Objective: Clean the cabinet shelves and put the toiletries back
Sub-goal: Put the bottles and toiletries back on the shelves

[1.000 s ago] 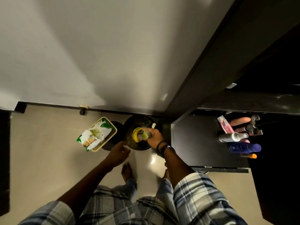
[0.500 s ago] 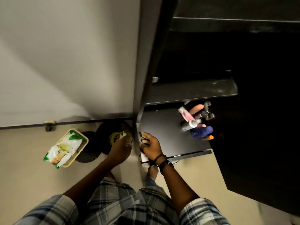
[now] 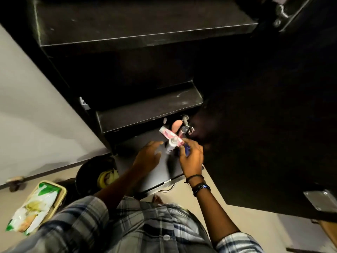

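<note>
A cluster of toiletries lies at the back right of the dark lower shelf (image 3: 145, 172): a pink tube (image 3: 169, 134), a white spray bottle (image 3: 171, 144), a peach-coloured item (image 3: 176, 125) and small metal pieces (image 3: 186, 127). My right hand (image 3: 192, 158) curls around a blue bottle (image 3: 187, 148), of which only a sliver shows between the fingers. My left hand (image 3: 147, 157) hovers over the shelf with fingers spread and nothing in it, its fingertips just left of the white bottle.
Above are two bare dark shelves (image 3: 145, 110) (image 3: 142, 26). The open cabinet door (image 3: 273, 147) stands at the right. On the floor to the left stand a black bin (image 3: 85, 172) holding a yellow cloth (image 3: 106, 177) and a wipes pack (image 3: 32, 209) in a yellow tray.
Both hands have moved from the bin and the shelf's front edge to the toiletries at the back. My right hand has closed on the blue bottle. The view has swung toward the cabinet.
</note>
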Demonstrator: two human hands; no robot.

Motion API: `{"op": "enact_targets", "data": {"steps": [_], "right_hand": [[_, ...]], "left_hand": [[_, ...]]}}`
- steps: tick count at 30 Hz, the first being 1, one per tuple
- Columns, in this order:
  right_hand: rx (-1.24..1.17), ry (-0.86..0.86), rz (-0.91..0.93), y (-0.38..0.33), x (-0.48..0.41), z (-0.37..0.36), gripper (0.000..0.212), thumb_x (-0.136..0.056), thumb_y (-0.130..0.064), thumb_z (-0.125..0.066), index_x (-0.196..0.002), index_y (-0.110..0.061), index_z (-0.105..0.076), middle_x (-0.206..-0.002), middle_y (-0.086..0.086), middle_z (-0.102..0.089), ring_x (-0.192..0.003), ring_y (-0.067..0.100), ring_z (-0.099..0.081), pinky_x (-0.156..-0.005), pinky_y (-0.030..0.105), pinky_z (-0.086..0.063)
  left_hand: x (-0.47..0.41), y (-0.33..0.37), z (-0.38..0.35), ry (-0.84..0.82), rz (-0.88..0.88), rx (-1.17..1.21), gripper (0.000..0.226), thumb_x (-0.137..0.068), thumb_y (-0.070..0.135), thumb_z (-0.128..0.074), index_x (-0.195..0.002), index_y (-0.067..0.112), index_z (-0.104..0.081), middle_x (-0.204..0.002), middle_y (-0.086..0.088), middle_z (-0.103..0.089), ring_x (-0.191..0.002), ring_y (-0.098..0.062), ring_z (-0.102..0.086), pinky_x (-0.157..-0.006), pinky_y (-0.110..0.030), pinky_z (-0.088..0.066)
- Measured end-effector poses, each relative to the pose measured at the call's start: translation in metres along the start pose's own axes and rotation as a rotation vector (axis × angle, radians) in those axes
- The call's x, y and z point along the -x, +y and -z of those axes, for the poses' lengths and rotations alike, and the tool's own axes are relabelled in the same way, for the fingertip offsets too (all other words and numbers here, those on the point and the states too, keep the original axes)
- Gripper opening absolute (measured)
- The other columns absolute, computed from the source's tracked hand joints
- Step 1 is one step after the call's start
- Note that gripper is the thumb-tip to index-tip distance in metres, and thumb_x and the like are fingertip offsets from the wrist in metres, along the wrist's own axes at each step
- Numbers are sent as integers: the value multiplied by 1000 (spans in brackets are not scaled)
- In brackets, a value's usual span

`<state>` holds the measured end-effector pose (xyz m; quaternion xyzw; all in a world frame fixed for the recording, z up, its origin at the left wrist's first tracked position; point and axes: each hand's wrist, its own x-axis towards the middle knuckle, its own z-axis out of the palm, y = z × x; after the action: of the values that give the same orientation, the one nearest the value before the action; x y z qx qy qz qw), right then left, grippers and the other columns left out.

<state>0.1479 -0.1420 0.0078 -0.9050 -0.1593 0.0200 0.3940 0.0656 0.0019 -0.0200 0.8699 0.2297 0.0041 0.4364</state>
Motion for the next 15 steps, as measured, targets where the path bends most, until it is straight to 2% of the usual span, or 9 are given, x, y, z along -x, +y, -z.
{"op": "enact_targets", "data": {"steps": [2, 4, 8, 11, 15], "right_hand": [[80, 30, 33, 7, -12, 12, 32, -80, -4, -65, -111, -12, -65, -113, 6, -60, -106, 23, -49, -92, 19, -37], [140, -35, 8, 16, -21, 19, 37, -79, -8, -68, -115, -14, -63, -117, 7, -54, -108, 25, -48, -93, 27, -42], [217, -210, -70, 31, -29, 22, 45, -79, -11, -70, -122, -15, -58, -121, 7, -51, -110, 25, -48, -91, 32, -46], [222, -272, -78, 40, -32, 20, 43, -80, -11, -68, -121, -17, -58, -120, 6, -53, -111, 25, -49, -92, 30, -43], [211, -296, -20, 50, -35, 14, 36, -80, -13, -69, -115, -17, -59, -114, 6, -57, -109, 25, -50, -92, 31, -44]], "left_hand": [[-17, 11, -8, -2, -56, -25, 60, -76, 36, -41, -121, 0, -58, -120, -19, -59, -111, -33, -58, -98, -38, -44], [-31, 21, -15, -4, -80, -54, 52, -76, 28, -50, -119, 1, -60, -124, -19, -58, -113, -35, -57, -99, -41, -45], [-47, 29, -28, -21, -167, -138, 48, -67, 16, -67, -114, 7, -65, -117, -15, -64, -101, -32, -65, -85, -33, -49], [-56, 31, -30, 24, -229, -215, 34, -76, 20, -59, -104, 5, -69, -101, -15, -70, -87, -31, -69, -79, -31, -47], [-54, 36, -33, 110, -291, -237, 39, -78, 26, -42, -91, 3, -71, -84, -14, -72, -69, -28, -70, -68, -30, -47]]}}
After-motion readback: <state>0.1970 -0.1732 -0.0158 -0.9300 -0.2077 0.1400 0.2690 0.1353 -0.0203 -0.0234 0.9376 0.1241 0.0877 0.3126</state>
